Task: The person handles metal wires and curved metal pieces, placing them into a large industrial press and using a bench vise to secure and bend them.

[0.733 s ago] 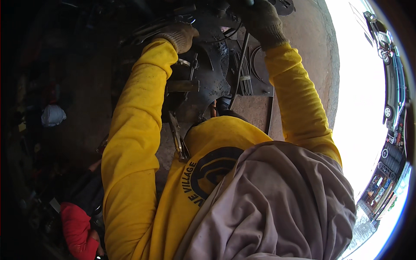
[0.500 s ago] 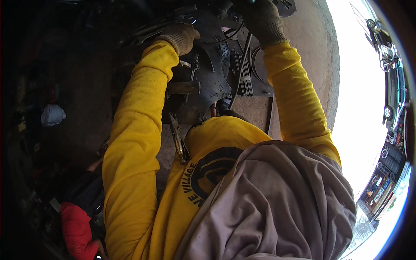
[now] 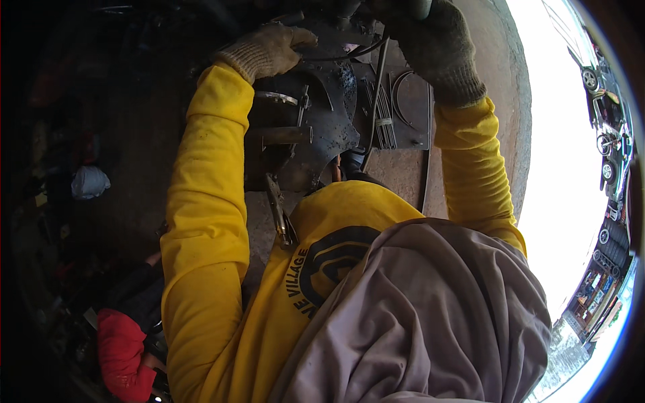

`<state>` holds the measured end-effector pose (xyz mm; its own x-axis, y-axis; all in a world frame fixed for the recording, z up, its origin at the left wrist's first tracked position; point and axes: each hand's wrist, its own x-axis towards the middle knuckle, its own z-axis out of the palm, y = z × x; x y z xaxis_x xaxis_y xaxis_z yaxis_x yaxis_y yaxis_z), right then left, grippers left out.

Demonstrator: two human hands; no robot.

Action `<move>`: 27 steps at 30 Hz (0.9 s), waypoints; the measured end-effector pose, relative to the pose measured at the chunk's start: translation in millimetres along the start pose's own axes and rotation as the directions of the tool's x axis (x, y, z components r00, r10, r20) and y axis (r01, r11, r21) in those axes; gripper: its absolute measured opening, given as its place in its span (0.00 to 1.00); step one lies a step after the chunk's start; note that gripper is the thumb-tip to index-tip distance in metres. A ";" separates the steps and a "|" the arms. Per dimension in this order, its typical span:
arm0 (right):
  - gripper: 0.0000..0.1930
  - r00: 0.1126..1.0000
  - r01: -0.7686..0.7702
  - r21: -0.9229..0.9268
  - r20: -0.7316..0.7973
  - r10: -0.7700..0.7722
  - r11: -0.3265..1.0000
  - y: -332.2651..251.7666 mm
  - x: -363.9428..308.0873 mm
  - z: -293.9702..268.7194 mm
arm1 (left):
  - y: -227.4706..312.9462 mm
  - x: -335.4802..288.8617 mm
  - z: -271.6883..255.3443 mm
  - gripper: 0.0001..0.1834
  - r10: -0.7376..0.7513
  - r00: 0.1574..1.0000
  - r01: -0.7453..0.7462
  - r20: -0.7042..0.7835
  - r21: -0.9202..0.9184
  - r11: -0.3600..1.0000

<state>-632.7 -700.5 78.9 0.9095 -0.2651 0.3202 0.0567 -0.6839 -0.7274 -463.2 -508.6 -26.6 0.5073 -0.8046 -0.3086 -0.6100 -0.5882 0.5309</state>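
Note:
My left hand [image 3: 267, 51], in a knitted grey-brown glove, is over a dark metal workpiece [image 3: 312, 131] with a curved edge. One finger stretches out to the right, the others bend loosely, and I see nothing held in them. At the top, my right hand [image 3: 440, 57] wears a similar glove and closes around a pale greenish cylinder [image 3: 420, 8]. Its upper end is cut off by the frame edge. A black cable [image 3: 377, 94] runs down between my hands. Locking pliers [image 3: 279, 211] stick out below the workpiece, close to my body.
A bundle of thin rods [image 3: 381, 121] and a wire ring [image 3: 406, 97] lie on a dark plate to the right. At lower left, a person in a red sleeve [image 3: 124, 356] bends down. A white bag [image 3: 90, 182] sits far left; parked vehicles [image 3: 608, 134] stand outside.
My left hand has shifted slightly left, with a finger now stretched out. My right hand has moved right and nearer, and the greenish cylinder shows more.

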 end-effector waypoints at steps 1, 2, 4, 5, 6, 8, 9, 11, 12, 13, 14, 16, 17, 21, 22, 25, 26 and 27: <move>0.12 0.991 -0.124 0.154 -0.032 0.131 0.980 -1.0 -1.2 -2.4 | 8.4 -8.0 -13.2 0.20 0.011 1.000 -0.011 -0.002 0.008 1.000; 0.13 0.966 -0.234 0.312 -0.036 0.258 0.921 -1.4 -1.8 -2.7 | 14.2 -20.1 -27.5 0.20 -0.049 0.998 0.048 0.046 0.022 0.999; 0.14 0.954 -0.257 0.463 -0.019 0.299 0.848 14.4 -2.8 9.0 | 21.0 -39.4 -56.3 0.20 -0.106 0.990 0.103 0.088 0.041 0.994; 0.14 0.939 -0.284 0.600 0.014 0.345 0.748 27.1 -4.4 18.1 | 21.0 -45.6 -69.5 0.20 -0.163 0.975 0.153 0.152 0.073 0.985; 0.14 0.938 -0.282 0.601 0.009 0.347 0.748 37.9 -7.1 26.0 | 21.7 -52.0 -82.2 0.20 -0.219 0.952 0.200 0.214 0.109 0.974; 0.18 0.943 -0.313 0.654 0.126 0.309 0.689 53.6 -13.2 42.8 | 33.7 -82.5 -110.2 0.21 -0.210 0.970 0.214 0.124 -0.019 0.977; 0.18 0.945 -0.309 0.661 0.132 0.299 0.684 57.4 -14.9 52.6 | 35.4 -99.1 -119.2 0.21 -0.211 0.977 0.212 0.027 -0.151 0.965; 0.17 0.860 -0.465 0.777 0.282 0.426 0.425 56.6 -14.2 72.5 | 12.3 -123.5 -126.5 0.22 -0.140 0.979 0.081 -0.145 -0.353 0.932; 0.17 0.841 -0.507 0.735 0.307 0.446 0.449 51.2 -15.4 75.4 | 3.2 -130.9 -126.6 0.22 -0.091 0.944 -0.092 -0.318 -0.515 0.852; 0.17 0.843 -0.503 0.739 0.305 0.444 0.448 56.4 -17.9 82.4 | 8.6 -133.7 -122.7 0.22 -0.089 0.944 -0.092 -0.319 -0.510 0.855; 0.17 0.953 -0.302 0.588 0.157 0.260 0.751 66.6 -22.5 93.6 | 21.3 -134.8 -117.2 0.22 -0.155 0.902 -0.187 -0.403 -0.689 0.700; 0.18 0.998 -0.050 0.345 0.046 0.037 0.937 83.2 -25.5 107.9 | 32.8 -117.0 -104.5 0.22 -0.218 0.865 -0.298 -0.453 -0.811 0.503; 0.19 0.992 -0.117 0.393 0.083 0.092 0.912 81.3 -25.0 115.7 | 34.0 -110.9 -96.2 0.22 -0.215 0.850 -0.356 -0.481 -0.825 0.438; 0.18 0.872 -0.490 0.583 0.324 0.367 0.649 71.3 -21.5 117.2 | 36.2 -92.8 -68.7 0.20 -0.239 0.771 -0.570 -0.590 -0.807 0.155; 0.18 0.871 -0.490 0.583 0.321 0.371 0.648 72.2 -22.6 110.0 | 43.7 -89.2 -68.1 0.20 -0.236 0.773 -0.568 -0.588 -0.809 0.154; 0.20 0.730 -0.677 0.420 0.483 0.483 0.604 70.9 -30.1 83.4 | 60.0 -81.9 -73.4 0.17 -0.311 0.625 -0.461 -0.716 -0.661 0.592; 0.20 0.787 -0.611 0.435 0.424 0.448 0.661 68.1 -34.9 75.9 | 57.4 -73.2 -73.7 0.18 -0.133 0.689 -0.413 -0.713 -0.536 0.736; 0.21 0.838 -0.541 0.445 0.363 0.409 0.713 61.4 -38.3 69.1 | 53.3 -64.5 -71.9 0.19 -0.051 0.724 -0.386 -0.688 -0.465 0.796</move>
<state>-635.6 -685.3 -20.0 0.9343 -0.2548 -0.2492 -0.2682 -0.0419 -0.9625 -484.7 -482.2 78.4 0.8171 -0.4967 0.2926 -0.3985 -0.1199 0.9093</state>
